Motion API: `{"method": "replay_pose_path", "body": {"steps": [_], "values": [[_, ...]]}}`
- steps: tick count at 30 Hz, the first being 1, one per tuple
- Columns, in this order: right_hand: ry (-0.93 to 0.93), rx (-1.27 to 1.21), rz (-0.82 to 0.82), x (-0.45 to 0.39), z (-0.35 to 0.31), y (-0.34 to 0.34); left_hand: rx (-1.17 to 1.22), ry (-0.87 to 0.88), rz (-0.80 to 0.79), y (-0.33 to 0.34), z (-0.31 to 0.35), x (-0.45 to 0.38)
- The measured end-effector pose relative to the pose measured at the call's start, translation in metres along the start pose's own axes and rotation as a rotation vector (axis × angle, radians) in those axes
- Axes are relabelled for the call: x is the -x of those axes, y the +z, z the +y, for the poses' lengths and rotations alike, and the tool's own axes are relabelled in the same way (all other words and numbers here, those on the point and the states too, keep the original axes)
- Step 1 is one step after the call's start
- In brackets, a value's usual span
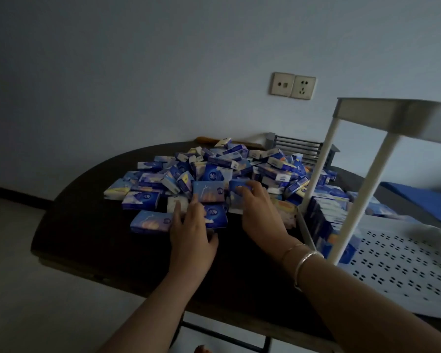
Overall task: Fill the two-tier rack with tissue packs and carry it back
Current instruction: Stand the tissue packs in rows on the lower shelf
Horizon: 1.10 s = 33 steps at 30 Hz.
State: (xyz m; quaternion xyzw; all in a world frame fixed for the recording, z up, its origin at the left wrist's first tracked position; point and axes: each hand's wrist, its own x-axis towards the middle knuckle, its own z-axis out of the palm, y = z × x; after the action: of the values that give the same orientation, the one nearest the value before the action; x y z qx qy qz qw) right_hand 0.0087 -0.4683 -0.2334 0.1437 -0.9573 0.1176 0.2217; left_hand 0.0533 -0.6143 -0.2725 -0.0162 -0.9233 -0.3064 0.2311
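Dark round table (92, 240) carries heap of blue tissue packs (214, 171) (loosely piled), white two-tier rack (382, 250) at right edge, grey slatted stand (301, 146) behind.

Dim domestic room: plain painted wall with a socket plate (293, 85) beyond the hands, dark round table (87, 225) beneath them, pale tiled floor (10, 276) to their left.

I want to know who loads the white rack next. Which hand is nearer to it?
The right hand. It rests on the tissue packs just beside the white rack, while the left hand lies farther left, at the pile's near edge.
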Motion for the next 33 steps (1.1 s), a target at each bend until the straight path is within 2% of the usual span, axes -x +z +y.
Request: {"method": "replay_pose_path", "body": {"steps": [3, 5, 8, 10, 12, 14, 16, 18, 20, 21, 23, 24, 27, 30, 33], "values": [[0.039, 0.037, -0.035, 0.005, 0.006, -0.001, 0.071, 0.073, 0.086, 0.003, -0.004, -0.001], [0.01, 0.024, -0.003, 0.008, 0.007, -0.002, 0.151, 0.093, 0.116, -0.001, -0.001, 0.002], [0.031, -0.021, 0.077, 0.014, 0.004, -0.005, 0.592, -0.045, 0.101, -0.012, 0.004, 0.004], [0.129, -0.219, 0.133, 0.022, -0.005, -0.011, 0.913, -0.212, 0.029, -0.02, 0.005, 0.003], [0.172, -0.569, 0.156, 0.033, -0.02, -0.019, 1.025, -0.313, -0.006, -0.021, -0.002, -0.003], [0.054, -0.742, 0.081, 0.044, -0.036, -0.025, 1.097, -0.352, -0.048, -0.022, -0.004, -0.005], [-0.099, -0.702, -0.057, 0.051, -0.044, -0.026, 1.179, -0.378, -0.063, -0.021, -0.005, -0.006], [-0.142, -0.66, -0.157, 0.05, -0.042, -0.023, 1.24, -0.392, -0.045, -0.022, -0.006, -0.007], [-0.077, -0.716, -0.162, 0.045, -0.037, -0.023, 1.244, -0.379, -0.04, -0.021, -0.007, -0.008], [-0.023, -0.701, -0.102, 0.043, -0.033, -0.022, 1.21, -0.358, -0.047, -0.021, -0.007, -0.007], [0.104, -0.488, 0.043, 0.033, -0.022, -0.018, 1.133, -0.304, -0.051, -0.02, -0.004, -0.004], [0.181, -0.361, 0.051, 0.029, -0.016, -0.017, 1.111, -0.271, -0.052, -0.021, -0.003, -0.003], [0.376, -0.201, -0.149, 0.015, 0.002, -0.007, 1.049, -0.208, -0.067, -0.023, 0.0, 0.001], [0.394, -0.216, -0.256, 0.01, 0.008, 0.0, 0.932, -0.141, -0.111, -0.022, -0.002, 0.003], [0.352, -0.287, -0.115, 0.018, 0.001, -0.008, 0.842, -0.056, -0.161, -0.019, -0.002, 0.004]]}}
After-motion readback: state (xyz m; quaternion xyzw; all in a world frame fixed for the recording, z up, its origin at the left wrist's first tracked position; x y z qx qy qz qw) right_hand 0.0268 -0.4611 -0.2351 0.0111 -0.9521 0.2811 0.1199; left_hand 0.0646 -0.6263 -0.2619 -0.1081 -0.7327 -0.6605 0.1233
